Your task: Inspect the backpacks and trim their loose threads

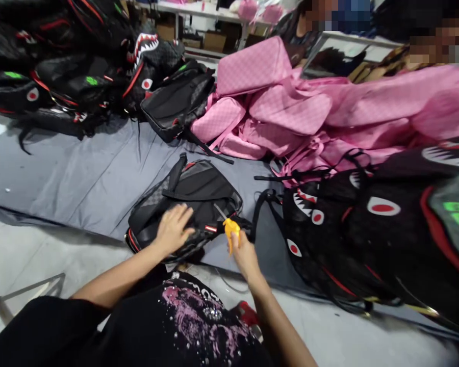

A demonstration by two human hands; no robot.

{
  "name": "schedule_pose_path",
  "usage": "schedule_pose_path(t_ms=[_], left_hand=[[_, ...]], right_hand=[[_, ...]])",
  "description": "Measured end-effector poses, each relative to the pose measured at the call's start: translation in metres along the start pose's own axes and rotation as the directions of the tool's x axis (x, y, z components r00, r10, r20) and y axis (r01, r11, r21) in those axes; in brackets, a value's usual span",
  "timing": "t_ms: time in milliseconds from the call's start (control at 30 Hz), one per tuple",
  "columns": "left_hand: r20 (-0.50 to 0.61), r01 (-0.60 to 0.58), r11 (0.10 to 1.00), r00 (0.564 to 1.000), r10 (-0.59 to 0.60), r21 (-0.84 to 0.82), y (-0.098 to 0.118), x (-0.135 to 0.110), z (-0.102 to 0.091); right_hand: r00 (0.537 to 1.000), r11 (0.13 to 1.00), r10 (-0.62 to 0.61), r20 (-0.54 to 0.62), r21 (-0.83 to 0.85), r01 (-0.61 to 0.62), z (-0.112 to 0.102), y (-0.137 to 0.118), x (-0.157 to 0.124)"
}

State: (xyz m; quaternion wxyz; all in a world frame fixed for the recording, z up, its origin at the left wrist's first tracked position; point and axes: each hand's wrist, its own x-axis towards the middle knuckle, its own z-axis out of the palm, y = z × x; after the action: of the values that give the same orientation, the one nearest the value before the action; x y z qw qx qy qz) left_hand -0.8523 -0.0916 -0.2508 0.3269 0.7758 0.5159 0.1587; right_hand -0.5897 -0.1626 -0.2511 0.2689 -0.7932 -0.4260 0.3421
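Note:
A black checked backpack (210,186) lies on the grey cloth in front of me, its straps facing up. My left hand (175,228) rests on its near left part, fingers stretched out and holding nothing. In my right hand (245,255) are yellow-handled scissors (231,230), gripped at the handles. Their thin metal blade points up and left over the backpack's right side, close to a small red-and-white label (210,229). Whether the blade touches the fabric I cannot tell.
Pink checked bags (290,109) are heaped behind the backpack. Black shark-face backpacks (336,229) are piled at right, and more black backpacks (80,76) at the back left. Grey cloth (80,178) covers the table. A metal frame (26,293) stands at lower left.

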Motion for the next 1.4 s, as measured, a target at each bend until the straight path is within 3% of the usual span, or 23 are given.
schedule_pose_path(t_ms=[67, 133, 200, 267, 333, 400, 467, 533, 567, 600, 733, 867, 1033, 1133, 1200, 1267, 1367, 1400], left_hand=[[-0.2, 0.184, 0.979, 0.966, -0.164, 0.083, -0.014, 0.015, -0.019], [-0.28, 0.369, 0.927, 0.899, -0.336, 0.072, -0.032, 0.027, -0.03], [-0.224, 0.427, 0.904, 0.882, -0.415, 0.005, -0.047, 0.033, -0.035], [-0.166, 0.41, 0.91, 0.895, -0.413, -0.056, -0.053, 0.032, -0.039], [-0.081, 0.393, 0.908, 0.91, -0.406, -0.144, -0.053, 0.024, -0.046], [0.058, 0.374, 0.889, 0.926, -0.372, -0.263, -0.052, 0.015, -0.056], [0.247, 0.443, 0.732, 0.897, -0.368, -0.518, -0.055, 0.01, -0.063], [0.411, 0.559, 0.428, 0.823, -0.393, -0.71, -0.06, 0.012, -0.062], [0.472, 0.603, 0.284, 0.779, -0.413, -0.746, -0.064, 0.015, -0.058], [0.515, 0.633, 0.185, 0.739, -0.435, -0.752, -0.068, 0.019, -0.054], [0.589, 0.678, 0.064, 0.677, -0.441, -0.732, -0.083, 0.03, -0.04], [0.639, 0.7, -0.012, 0.644, -0.422, -0.714, -0.09, 0.031, -0.04], [0.671, 0.724, -0.054, 0.605, -0.429, -0.688, -0.094, 0.037, -0.038], [0.669, 0.717, -0.062, 0.611, -0.422, -0.694, -0.095, 0.039, -0.037], [0.672, 0.718, -0.066, 0.611, -0.419, -0.693, -0.095, 0.039, -0.037], [0.672, 0.717, -0.069, 0.61, -0.419, -0.694, -0.095, 0.039, -0.036], [0.669, 0.715, -0.067, 0.611, -0.423, -0.695, -0.095, 0.04, -0.034], [0.669, 0.718, -0.064, 0.609, -0.425, -0.693, -0.095, 0.04, -0.034]], right_hand=[[0.999, 0.999, 0.032, -0.01, 0.012, -0.032, -0.019, 0.001, 0.014], [0.992, 0.994, 0.046, 0.117, 0.097, -0.057, -0.029, -0.004, 0.018], [0.937, 0.97, 0.028, 0.349, 0.218, -0.11, -0.025, -0.011, 0.013], [0.876, 0.96, -0.013, 0.482, 0.251, -0.124, -0.014, -0.018, 0.005], [0.904, 0.981, -0.017, 0.428, 0.181, -0.068, -0.006, -0.025, 0.006], [0.965, 0.997, -0.002, 0.262, 0.079, -0.02, -0.011, -0.03, 0.019], [0.997, 1.0, 0.003, 0.076, -0.019, -0.001, -0.025, -0.036, 0.038], [0.999, 0.992, -0.016, -0.042, -0.123, 0.011, -0.039, -0.041, 0.053], [0.998, 0.986, -0.037, -0.045, -0.163, 0.029, -0.043, -0.045, 0.057], [0.998, 0.979, -0.07, -0.005, -0.193, 0.068, -0.045, -0.048, 0.06], [0.946, 0.927, -0.226, 0.232, -0.248, 0.282, -0.039, -0.061, 0.067], [0.978, 0.889, -0.168, 0.125, -0.409, 0.205, -0.039, -0.08, 0.086], [0.944, 0.776, -0.1, 0.316, -0.569, 0.272, -0.044, -0.107, 0.075], [0.979, 0.721, -0.066, 0.194, -0.669, 0.182, -0.048, -0.12, 0.065], [0.98, 0.695, -0.036, 0.196, -0.7, 0.165, -0.049, -0.125, 0.065], [0.968, 0.682, -0.015, 0.251, -0.705, 0.193, -0.046, -0.128, 0.067], [0.983, 0.673, -0.038, 0.18, -0.723, 0.159, -0.029, -0.132, 0.062], [0.974, 0.675, -0.049, 0.219, -0.712, 0.194, -0.021, -0.135, 0.058]])
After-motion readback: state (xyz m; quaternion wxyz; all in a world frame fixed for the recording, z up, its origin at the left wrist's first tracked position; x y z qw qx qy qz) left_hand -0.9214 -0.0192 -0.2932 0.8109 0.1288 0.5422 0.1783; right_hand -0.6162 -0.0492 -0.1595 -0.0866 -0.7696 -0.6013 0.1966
